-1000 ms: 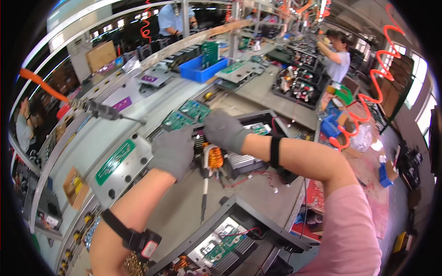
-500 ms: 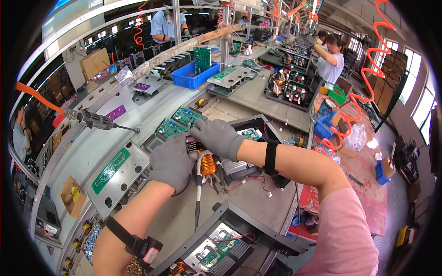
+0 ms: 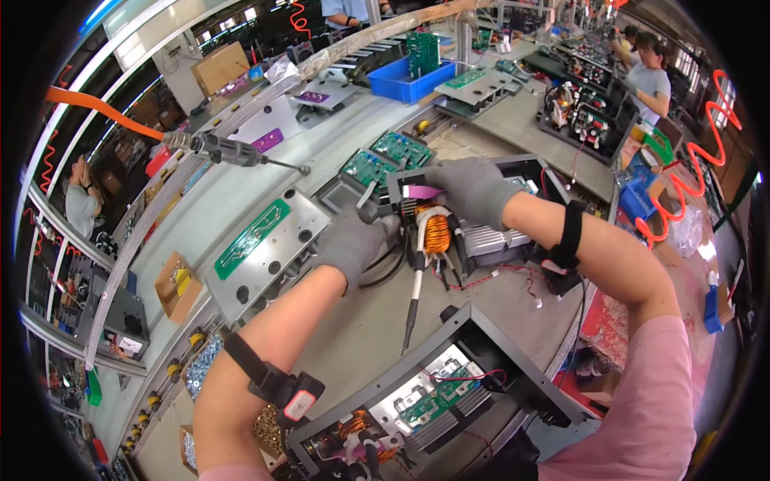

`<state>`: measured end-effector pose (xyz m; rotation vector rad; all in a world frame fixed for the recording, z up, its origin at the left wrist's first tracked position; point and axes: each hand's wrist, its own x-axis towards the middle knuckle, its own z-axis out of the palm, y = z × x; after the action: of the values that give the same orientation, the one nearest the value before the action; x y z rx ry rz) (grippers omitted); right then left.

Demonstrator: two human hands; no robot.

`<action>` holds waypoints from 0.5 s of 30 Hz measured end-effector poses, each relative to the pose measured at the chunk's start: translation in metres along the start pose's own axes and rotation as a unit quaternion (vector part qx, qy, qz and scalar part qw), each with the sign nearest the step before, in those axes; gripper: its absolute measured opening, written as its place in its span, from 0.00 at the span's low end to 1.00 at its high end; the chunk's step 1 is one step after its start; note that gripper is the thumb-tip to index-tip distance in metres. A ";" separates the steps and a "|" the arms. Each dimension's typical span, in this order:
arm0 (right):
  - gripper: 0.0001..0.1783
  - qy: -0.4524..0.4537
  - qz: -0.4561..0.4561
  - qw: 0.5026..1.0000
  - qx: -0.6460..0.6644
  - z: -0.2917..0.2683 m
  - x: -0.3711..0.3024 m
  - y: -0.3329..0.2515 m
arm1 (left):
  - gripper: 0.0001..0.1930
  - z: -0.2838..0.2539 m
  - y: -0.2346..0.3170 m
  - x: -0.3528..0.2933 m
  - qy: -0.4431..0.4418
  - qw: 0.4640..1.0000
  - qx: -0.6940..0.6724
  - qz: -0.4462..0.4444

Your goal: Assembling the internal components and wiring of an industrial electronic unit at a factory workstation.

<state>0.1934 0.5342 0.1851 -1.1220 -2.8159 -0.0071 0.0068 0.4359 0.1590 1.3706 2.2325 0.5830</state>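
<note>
Gray-gloved left hand [image 3: 357,242], fingers half-curled, at left end of open black metal housing [image 3: 393,190] on gray workbench [image 3: 361,337]; grip unclear. Gray-gloved right hand [image 3: 475,192], fingers bent, beside flat purple strip [image 3: 422,191]; hold hidden. Sound practice: steady housing, spare orange wire-wound coil [image 3: 436,233] any knocks.

A blue bin [image 3: 395,90] holds an upright green board [image 3: 422,53].

Matt grey cloth sheathes the left hand [image 3: 351,246] and right hand [image 3: 477,194]; copper-coloured wire coil [image 3: 435,233] gleams, metal plate [image 3: 281,248] shines smooth, blue bin [image 3: 405,89] shows plastic.
</note>
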 end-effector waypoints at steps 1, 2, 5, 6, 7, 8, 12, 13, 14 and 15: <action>0.13 -0.005 0.002 1.000 0.006 -0.001 0.000 0.000 | 0.26 0.003 -0.004 0.001 -0.071 0.995 0.071 -0.009; 0.13 -0.001 -0.005 1.000 0.012 -0.002 0.001 0.000 | 0.26 0.007 -0.008 0.000 -0.070 0.995 0.070 -0.008; 0.13 -0.024 0.007 1.000 0.017 -0.004 0.000 0.000 | 0.24 0.027 -0.013 -0.003 -0.158 0.977 0.120 0.073; 0.13 -0.036 0.003 0.999 0.020 -0.003 0.000 0.000 | 0.24 0.030 -0.012 -0.002 -0.159 0.978 0.119 0.071; 0.13 -0.019 -0.034 0.999 -0.024 -0.002 -0.001 0.000 | 0.23 0.032 -0.009 -0.001 -0.129 0.970 0.123 0.164; 0.13 -0.007 -0.073 0.995 -0.066 0.000 -0.003 0.000 | 0.21 0.032 -0.006 -0.001 -0.123 0.950 0.158 0.238; 0.13 0.056 -0.214 0.960 -0.170 0.008 -0.010 0.005 | 0.15 0.018 0.014 -0.007 -0.099 0.972 0.150 0.152; 0.14 0.066 -0.221 0.955 -0.189 0.009 -0.012 0.005 | 0.15 0.013 0.019 -0.010 -0.100 0.972 0.151 0.151; 0.15 0.071 -0.222 0.949 -0.210 0.009 -0.013 0.005 | 0.15 0.007 0.023 -0.013 -0.036 0.975 0.164 0.147; 0.15 0.074 -0.227 0.949 -0.204 0.009 -0.015 0.004 | 0.16 0.005 0.025 -0.017 0.054 0.972 0.166 0.157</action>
<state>0.2060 0.5268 0.1746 -0.4633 -2.9321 -0.7070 0.0343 0.4317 0.1722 1.9274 2.2896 0.4043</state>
